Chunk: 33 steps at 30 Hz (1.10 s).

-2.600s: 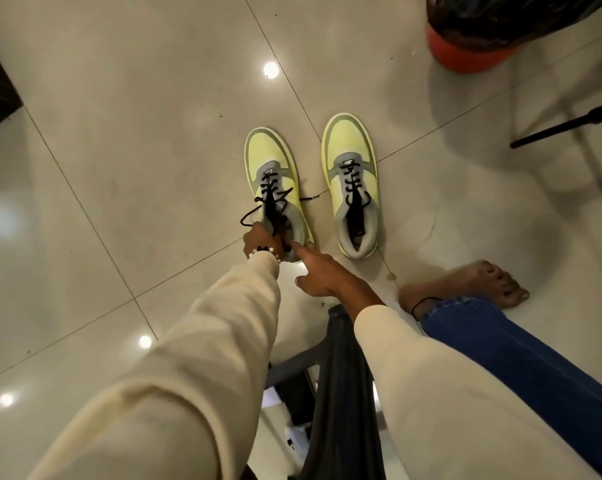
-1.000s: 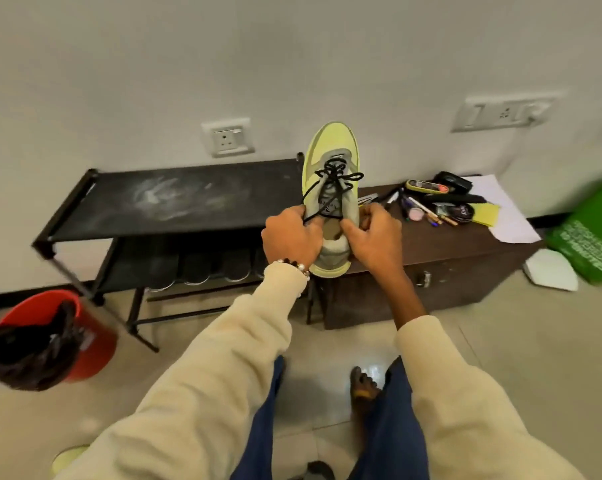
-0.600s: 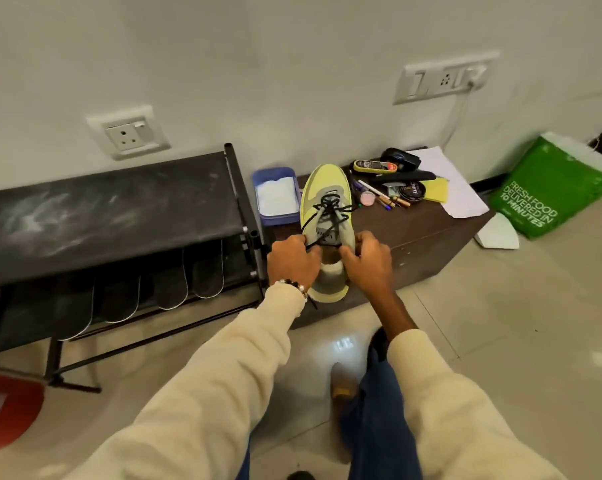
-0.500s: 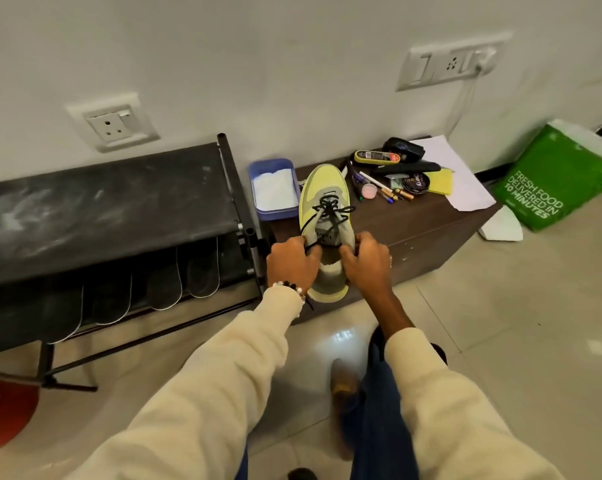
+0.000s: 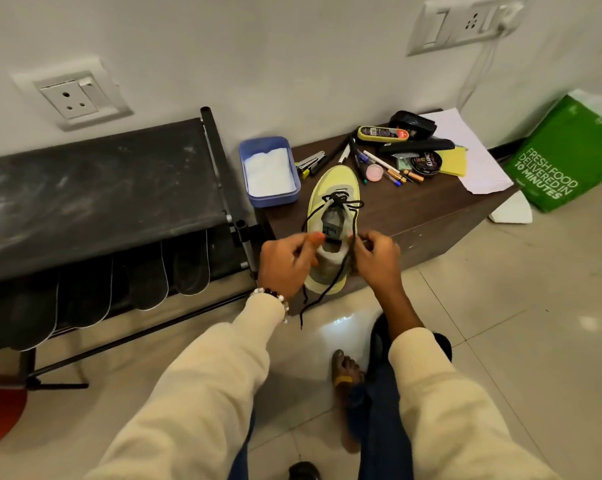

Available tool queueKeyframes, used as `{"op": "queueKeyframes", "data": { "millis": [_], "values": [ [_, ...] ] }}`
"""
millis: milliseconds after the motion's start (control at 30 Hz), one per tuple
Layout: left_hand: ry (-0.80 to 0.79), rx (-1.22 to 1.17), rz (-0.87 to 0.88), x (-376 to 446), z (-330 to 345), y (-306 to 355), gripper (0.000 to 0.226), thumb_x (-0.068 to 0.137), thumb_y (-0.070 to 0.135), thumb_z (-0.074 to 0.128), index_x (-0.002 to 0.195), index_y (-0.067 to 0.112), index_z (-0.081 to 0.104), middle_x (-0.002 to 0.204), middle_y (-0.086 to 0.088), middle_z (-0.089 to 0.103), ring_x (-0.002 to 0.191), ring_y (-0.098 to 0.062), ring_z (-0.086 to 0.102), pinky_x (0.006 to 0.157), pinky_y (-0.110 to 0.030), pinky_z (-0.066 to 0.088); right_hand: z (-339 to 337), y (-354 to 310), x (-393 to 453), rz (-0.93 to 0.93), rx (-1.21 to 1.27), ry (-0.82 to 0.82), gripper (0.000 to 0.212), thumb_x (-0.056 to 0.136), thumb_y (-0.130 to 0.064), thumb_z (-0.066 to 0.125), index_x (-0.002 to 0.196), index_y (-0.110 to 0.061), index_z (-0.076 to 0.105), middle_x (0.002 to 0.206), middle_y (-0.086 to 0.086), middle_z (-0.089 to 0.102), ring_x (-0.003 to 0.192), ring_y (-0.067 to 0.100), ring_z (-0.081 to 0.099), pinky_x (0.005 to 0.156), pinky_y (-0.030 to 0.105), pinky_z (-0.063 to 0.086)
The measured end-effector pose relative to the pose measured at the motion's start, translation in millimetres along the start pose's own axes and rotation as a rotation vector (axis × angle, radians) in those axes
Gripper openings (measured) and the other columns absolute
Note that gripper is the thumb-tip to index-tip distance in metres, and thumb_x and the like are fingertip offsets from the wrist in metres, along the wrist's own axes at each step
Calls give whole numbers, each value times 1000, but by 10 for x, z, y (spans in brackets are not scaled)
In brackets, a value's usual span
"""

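The fingers (image 5: 301, 242) of the left hand (image 5: 285, 261) pinched one side of the black lace (image 5: 341, 202), and the right hand (image 5: 375, 261) pinched the other side. Both held it tight. The yellow shoe (image 5: 334, 181) sat at the near edge of the brown bench (image 5: 414, 209), just right of a blue box (image 5: 275, 201). The near holes looked empty, and only the far holes held lace, so I think about half was left to pull out.
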State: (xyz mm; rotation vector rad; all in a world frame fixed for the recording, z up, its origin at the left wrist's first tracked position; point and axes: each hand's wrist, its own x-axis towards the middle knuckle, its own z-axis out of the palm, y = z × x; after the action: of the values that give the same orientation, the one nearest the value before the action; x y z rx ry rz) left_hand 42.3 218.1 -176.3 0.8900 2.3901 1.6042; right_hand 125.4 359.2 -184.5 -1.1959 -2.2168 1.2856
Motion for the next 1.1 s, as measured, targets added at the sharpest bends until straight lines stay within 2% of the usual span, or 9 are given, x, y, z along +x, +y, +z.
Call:
{"op": "queueKeyframes", "data": {
  "millis": [100,200,333,433,533,733,833,933,1100],
  "values": [
    [130,50,-79,159,-34,16,17,92,24,62,94,13,75,70,2,70,57,-1,59,62,-16,48,-48,11,48,3,63,135,20,95,-27,52,93,-14,67,79,2,66,76,18,62,73,36,54],
    [147,125,-156,378,10,18,19,93,19,62,106,10,72,95,0,71,83,-11,63,77,-17,44,-63,21,157,20,189,258,17,94,-21,52,99,-17,68,85,1,69,81,17,66,77,43,57],
    [66,115,-217,704,155,-43,22,96,9,55,111,7,70,110,-8,70,103,-20,63,90,-20,42,-57,-9,300,-40,337,231,17,94,-13,52,98,-22,65,87,1,70,81,14,67,77,40,58],
    [-51,62,-260,927,248,-75,26,97,2,50,111,9,70,108,-7,70,98,-17,64,94,-29,50,-13,-53,473,-68,325,163,20,94,-12,52,102,-22,67,93,1,70,86,15,67,80,41,58],
    [-147,82,-244,1052,322,-74,27,97,2,50,112,9,70,109,-7,69,91,-10,60,85,-18,47,42,-57,645,-51,289,109,21,93,-12,53,102,-24,69,98,-5,70,92,11,66,85,40,56],
    [-144,107,-199,1210,463,-200,23,93,4,58,106,15,73,109,-4,71,101,-15,63,89,-19,45,9,-55,814,-4,323,47,26,95,-3,50,102,-19,70,102,2,70,85,11,68,75,27,58],
    [-140,69,-184,1239,509,-266,21,92,6,60,104,16,74,107,-2,71,97,-12,62,90,-21,47,17,-48,877,-28,266,15,30,92,1,51,102,-21,70,106,-4,68,91,8,65,82,28,56],
    [-116,10,-176,1223,561,-319,17,88,6,65,99,15,75,100,-2,72,94,-15,64,94,-32,51,87,-111,910,-105,86,-2,35,87,6,55,103,-19,72,108,-5,67,101,8,60,93,26,49],
    [-130,-30,-187,1217,614,-392,16,86,5,66,90,19,73,97,-5,70,94,-22,64,91,-41,53,157,-135,944,-69,124,34,26,85,4,58,93,-17,72,98,-3,69,95,7,61,89,27,52]
  ]
}}
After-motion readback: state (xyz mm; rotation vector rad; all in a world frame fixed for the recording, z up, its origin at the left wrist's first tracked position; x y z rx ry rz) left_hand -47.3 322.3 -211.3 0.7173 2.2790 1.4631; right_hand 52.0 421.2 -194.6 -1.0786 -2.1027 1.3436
